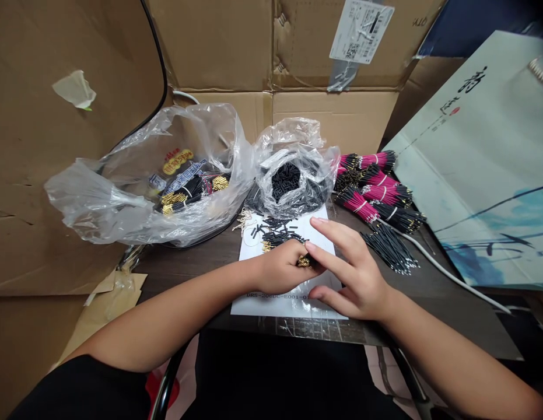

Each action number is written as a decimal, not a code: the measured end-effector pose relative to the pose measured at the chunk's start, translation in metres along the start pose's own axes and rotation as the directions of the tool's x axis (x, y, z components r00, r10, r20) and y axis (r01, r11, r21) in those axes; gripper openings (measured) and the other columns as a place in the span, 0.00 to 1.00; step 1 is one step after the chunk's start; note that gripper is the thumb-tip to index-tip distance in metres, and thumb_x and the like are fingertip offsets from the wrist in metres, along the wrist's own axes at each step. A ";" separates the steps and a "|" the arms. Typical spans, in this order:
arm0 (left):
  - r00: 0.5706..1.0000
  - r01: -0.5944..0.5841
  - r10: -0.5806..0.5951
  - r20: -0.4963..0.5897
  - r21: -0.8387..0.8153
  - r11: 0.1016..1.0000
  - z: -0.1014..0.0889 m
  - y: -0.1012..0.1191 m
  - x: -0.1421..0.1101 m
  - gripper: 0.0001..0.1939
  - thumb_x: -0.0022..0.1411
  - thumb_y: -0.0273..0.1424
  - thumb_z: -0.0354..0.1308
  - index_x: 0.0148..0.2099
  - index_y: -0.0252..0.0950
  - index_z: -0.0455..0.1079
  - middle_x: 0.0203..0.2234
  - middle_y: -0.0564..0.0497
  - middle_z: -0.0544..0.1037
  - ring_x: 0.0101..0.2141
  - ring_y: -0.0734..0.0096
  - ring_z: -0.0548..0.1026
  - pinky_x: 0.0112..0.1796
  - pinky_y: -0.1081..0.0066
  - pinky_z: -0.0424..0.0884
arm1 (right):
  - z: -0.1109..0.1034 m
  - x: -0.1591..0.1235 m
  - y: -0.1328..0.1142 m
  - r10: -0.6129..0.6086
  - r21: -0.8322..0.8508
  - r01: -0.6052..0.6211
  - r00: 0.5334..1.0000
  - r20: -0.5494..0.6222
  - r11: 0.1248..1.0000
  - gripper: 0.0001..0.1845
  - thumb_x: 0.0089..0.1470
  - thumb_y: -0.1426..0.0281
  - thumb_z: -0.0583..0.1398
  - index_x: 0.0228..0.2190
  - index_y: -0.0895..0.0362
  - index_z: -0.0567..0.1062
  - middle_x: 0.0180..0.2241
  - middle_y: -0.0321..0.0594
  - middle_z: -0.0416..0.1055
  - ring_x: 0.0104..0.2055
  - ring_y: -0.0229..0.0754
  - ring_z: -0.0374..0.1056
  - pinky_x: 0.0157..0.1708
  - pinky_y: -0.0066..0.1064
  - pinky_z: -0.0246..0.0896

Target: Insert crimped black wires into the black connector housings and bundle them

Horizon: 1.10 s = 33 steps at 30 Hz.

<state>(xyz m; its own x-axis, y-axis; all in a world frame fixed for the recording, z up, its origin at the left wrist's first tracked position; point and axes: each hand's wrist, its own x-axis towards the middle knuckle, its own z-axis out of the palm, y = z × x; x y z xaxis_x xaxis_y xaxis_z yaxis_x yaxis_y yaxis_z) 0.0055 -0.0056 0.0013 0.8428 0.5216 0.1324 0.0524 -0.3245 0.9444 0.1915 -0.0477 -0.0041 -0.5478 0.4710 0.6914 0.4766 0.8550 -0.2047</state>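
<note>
The dark brown bench (450, 318) is hemmed in by cardboard (214, 46) at the back and left, with a printed label (361, 32) taped to the back panel. A pale paper bag (472, 151) with brush lettering leans on the right. On the bench lies a white sheet (275, 309); behind it sits a small plastic bag (306, 129), open over black tubes (286, 181). A larger plastic bag (118, 204) at left holds gold-tipped bundles (188, 195). Tied pink and black bundles (380, 193) and loose black wires (391, 251) lie at right, beside a white cable (450, 256).

The forearms and hands cover part of the sheet, cutting off its printed line. The larger bag's film blurs what is inside, and the paper bag runs out of view.

The left hand (282, 267) is closed around a bunch (304, 262) above the sheet; only its gold, ring-like ends show, the rest hidden in the fist. The right hand (363, 280) is open, fingers spread, close by the bunch; whether a fingertip touches it is hard to tell. Behind the fist, more gold-tipped black pieces (282, 238) lie on the sheet.
</note>
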 end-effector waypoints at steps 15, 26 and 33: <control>0.905 0.389 -0.241 0.349 -0.455 0.801 0.000 0.009 -0.004 0.22 0.66 0.44 0.50 0.26 0.34 0.55 0.15 0.60 0.54 0.17 0.82 0.51 0.20 0.75 0.49 | -0.005 0.000 -0.001 -0.010 -0.015 0.008 0.991 -0.134 1.000 0.24 0.49 0.69 0.64 0.49 0.59 0.72 0.57 0.52 0.63 0.57 0.57 0.61 0.53 0.53 0.63; 0.907 0.385 -0.234 0.351 -0.460 0.800 -0.001 0.012 -0.002 0.21 0.68 0.43 0.48 0.26 0.34 0.55 0.15 0.60 0.53 0.16 0.82 0.51 0.19 0.74 0.47 | -0.004 0.001 -0.003 0.016 0.035 -0.012 0.994 -0.105 0.999 0.29 0.49 0.65 0.64 0.51 0.63 0.70 0.59 0.55 0.60 0.58 0.57 0.60 0.54 0.53 0.61; 0.913 0.370 -0.245 0.327 -0.405 0.836 0.000 0.008 -0.003 0.24 0.67 0.46 0.48 0.26 0.34 0.55 0.15 0.59 0.55 0.17 0.83 0.52 0.19 0.75 0.48 | -0.005 0.002 -0.007 0.064 0.065 -0.056 0.990 -0.129 0.996 0.26 0.49 0.66 0.64 0.49 0.65 0.71 0.55 0.55 0.65 0.56 0.56 0.62 0.53 0.52 0.63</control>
<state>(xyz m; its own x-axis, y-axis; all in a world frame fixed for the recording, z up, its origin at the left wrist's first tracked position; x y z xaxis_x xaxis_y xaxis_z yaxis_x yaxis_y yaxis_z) 0.0036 -0.0093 0.0085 0.9316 0.2972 -0.2093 0.1389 0.2409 0.9605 0.1907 -0.0538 0.0018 -0.4229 0.4923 0.7608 0.4604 0.8398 -0.2876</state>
